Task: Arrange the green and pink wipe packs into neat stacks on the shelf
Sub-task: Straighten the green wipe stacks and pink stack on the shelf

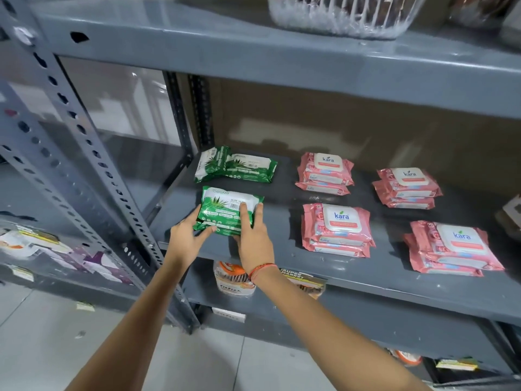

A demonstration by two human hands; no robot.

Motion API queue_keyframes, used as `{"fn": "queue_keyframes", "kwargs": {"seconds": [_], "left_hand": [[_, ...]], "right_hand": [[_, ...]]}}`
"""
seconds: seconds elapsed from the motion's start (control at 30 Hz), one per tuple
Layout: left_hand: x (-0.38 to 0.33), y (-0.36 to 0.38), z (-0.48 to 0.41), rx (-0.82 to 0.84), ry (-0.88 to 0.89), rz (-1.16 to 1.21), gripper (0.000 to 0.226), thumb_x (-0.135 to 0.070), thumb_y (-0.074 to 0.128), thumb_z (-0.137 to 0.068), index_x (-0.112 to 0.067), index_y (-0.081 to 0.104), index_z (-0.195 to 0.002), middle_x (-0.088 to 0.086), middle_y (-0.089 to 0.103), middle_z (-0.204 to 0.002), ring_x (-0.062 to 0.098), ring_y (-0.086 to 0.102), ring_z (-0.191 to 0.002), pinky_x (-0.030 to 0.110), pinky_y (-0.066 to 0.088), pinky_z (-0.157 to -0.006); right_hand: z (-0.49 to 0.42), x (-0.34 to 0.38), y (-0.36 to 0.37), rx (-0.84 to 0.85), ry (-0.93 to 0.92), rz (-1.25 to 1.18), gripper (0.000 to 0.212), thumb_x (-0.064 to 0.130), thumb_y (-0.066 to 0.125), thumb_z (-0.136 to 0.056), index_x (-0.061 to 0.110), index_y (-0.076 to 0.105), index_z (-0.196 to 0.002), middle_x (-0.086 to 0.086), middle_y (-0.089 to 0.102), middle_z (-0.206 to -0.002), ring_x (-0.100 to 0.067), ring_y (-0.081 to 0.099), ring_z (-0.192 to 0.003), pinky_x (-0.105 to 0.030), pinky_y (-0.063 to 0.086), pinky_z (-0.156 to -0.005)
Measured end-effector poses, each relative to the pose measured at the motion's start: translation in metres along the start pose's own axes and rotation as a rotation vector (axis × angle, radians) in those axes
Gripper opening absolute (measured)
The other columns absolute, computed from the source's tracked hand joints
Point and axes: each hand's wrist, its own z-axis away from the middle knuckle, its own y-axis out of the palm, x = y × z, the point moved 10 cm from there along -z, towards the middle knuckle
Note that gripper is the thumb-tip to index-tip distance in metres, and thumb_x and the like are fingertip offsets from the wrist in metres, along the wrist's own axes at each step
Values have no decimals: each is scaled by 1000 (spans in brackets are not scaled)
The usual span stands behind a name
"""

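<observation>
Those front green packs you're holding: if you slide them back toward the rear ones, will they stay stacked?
Probably not neatly. The front green packs look soft and crinkly, so they'd likely flex. The glossy film suggests the top one may slip. Both hands, left and right, bracket them, which should help.

Even, moderately bright indoor light from above/front, no hard sun. Soft shadows sit behind and right of the pink wipe stacks (335, 230) on the grey shelf (282, 249); the back under the upper shelf (282, 69) is dimmer, brownish. Glare streaks on the upper shelf's front edge and on glossy pack film, esp. the green wipe pack (229, 211) lids. Wide-angle distortion: slotted upright (93, 153) bows, shelf lines tilt toward the corners. Centre fairly sharp, brand text readable; top edge incl. the clear plastic basket (341, 15) is soft, left-side items and bottom corners smeared/blurred. Slight compression softness overall.
</observation>
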Motion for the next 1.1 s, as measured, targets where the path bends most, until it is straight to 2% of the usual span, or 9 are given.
{"fn": "queue_keyframes", "kwargs": {"seconds": [0.1,0.17,0.27,0.37,0.53,0.63,0.77,0.9,1.1], "left_hand": [[7,0,-4,16,-8,-25,63,-26,69,-83,-14,42,-138,6,66,-115,21,58,-111,12,31,-89],[9,-1,-4,10,-23,-29,73,-28,71,-81,-12,35,-142,11,60,-125,24,53,-118,21,33,-97],[6,-3,3,-5,-44,-34,91,-31,74,-78,-10,19,-147,15,41,-143,28,38,-130,35,30,-104],[10,-6,9,4,-46,-59,107,-48,71,-72,-15,4,-149,12,21,-153,27,27,-137,43,27,-107],[11,-7,8,22,74,-347,123,-80,50,-64,-6,-1,-147,9,6,-156,20,5,-143,40,12,-113],[24,5,6,129,61,-496,135,-94,36,-54,-5,-7,-146,9,-4,-156,19,-6,-142,37,2,-112],[39,21,9,246,49,-618,139,-97,30,-51,-3,-11,-145,11,-17,-153,19,-20,-138,36,-9,-110],[46,24,9,248,45,-673,138,-99,21,-50,-2,-7,-145,9,-19,-151,18,-23,-137,35,-14,-110],[51,26,6,241,53,-715,142,-101,5,-43,-2,-6,-145,10,-13,-155,17,-23,-137,35,-14,-110]], "right_hand": [[1,0,-3,7,-18,25,76,3,50,-93,24,6,-152,-18,0,-158,-37,40,-123,-41,49,-86],[2,-1,-9,31,-41,72,77,14,56,-92,24,7,-151,-18,6,-157,-38,38,-124,-42,42,-97],[0,0,-23,137,-52,130,87,37,66,-84,25,12,-150,-15,13,-155,-36,27,-134,-46,26,-110],[-14,1,-39,321,-9,137,97,44,72,-76,22,12,-149,-14,16,-154,-37,19,-140,-49,22,-112],[-70,25,-73,421,-58,99,94,45,69,-79,16,16,-151,-13,18,-157,-32,18,-144,-44,23,-117],[-103,46,-82,357,-122,99,77,41,68,-82,11,33,-144,-13,32,-152,-31,30,-140,-36,30,-111],[-143,55,-64,284,-105,72,60,36,70,-81,6,51,-130,-16,48,-139,-32,44,-129,-36,39,-103],[-175,63,-45,205,-86,55,43,33,69,-81,3,61,-111,-18,63,-117,-35,58,-109,-37,49,-88],[-193,56,-10,162,37,-24,69,34,76,-76,3,46,-130,-19,49,-133,-34,49,-123,-38,44,-101]]}}
